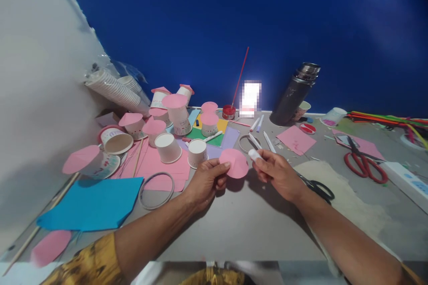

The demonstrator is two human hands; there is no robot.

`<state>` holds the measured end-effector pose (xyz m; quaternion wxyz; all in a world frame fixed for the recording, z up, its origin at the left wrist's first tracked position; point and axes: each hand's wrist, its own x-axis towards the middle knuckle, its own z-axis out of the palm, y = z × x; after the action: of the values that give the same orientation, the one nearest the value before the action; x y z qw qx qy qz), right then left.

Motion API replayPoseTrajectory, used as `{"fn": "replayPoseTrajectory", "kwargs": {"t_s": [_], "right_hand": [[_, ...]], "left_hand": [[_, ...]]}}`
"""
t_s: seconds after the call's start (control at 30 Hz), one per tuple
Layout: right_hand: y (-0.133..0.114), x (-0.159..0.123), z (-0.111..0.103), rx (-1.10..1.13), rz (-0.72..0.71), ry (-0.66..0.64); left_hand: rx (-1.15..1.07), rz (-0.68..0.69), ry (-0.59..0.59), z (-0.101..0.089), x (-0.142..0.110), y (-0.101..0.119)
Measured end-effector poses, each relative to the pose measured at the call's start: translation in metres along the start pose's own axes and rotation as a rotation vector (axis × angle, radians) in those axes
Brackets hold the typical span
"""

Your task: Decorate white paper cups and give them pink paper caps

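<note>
Between the thumb and fingers of my left hand [210, 178] is a pink paper disc [236, 164], raised slightly like a shallow cone. My right hand [274, 171] grips a short white tube [254, 155] that looks like a glue stick; its end points toward the disc, with a small gap between them. Just left of my left hand, a white paper cup [197, 153] stands upside down near another upturned cup [168, 148]. Several decorated cups with pink paper tops, such as this cup [180, 116], stand behind them. White markers [269, 142] lie beyond my right hand.
Black-handled scissors [321, 190] lie by my right forearm, red-handled scissors [365, 167] farther right. A dark flask [294, 95] stands at the back. Tape rings, including this ring [142, 195], blue sheets [90, 205] and stacked cups [115, 89] are on the left. A white power strip [406, 185] lies right.
</note>
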<state>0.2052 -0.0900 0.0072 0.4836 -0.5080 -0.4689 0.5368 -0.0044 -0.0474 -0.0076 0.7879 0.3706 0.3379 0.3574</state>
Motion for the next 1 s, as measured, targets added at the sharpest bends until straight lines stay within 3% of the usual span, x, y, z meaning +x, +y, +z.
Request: {"fn": "replayPoseTrajectory", "kwargs": {"t_s": [0.07,0.2,0.4,0.7,1.0], "right_hand": [[0.003,0.003,0.002,0.128,0.069,0.032],[0.007,0.006,0.01,0.258,0.197,-0.025],[0.009,0.004,0.013,0.343,0.276,-0.054],[0.011,0.003,0.015,0.378,0.242,-0.105],[0.009,0.003,0.014,0.386,0.235,-0.068]], "left_hand": [[-0.007,-0.019,-0.01,0.001,0.0,0.0],[0.001,-0.054,-0.033,0.003,-0.002,0.0],[0.005,-0.048,-0.04,0.003,-0.002,0.0],[0.059,-0.037,-0.016,0.011,-0.004,0.002],[0.013,-0.045,-0.049,0.009,-0.006,0.001]]}}
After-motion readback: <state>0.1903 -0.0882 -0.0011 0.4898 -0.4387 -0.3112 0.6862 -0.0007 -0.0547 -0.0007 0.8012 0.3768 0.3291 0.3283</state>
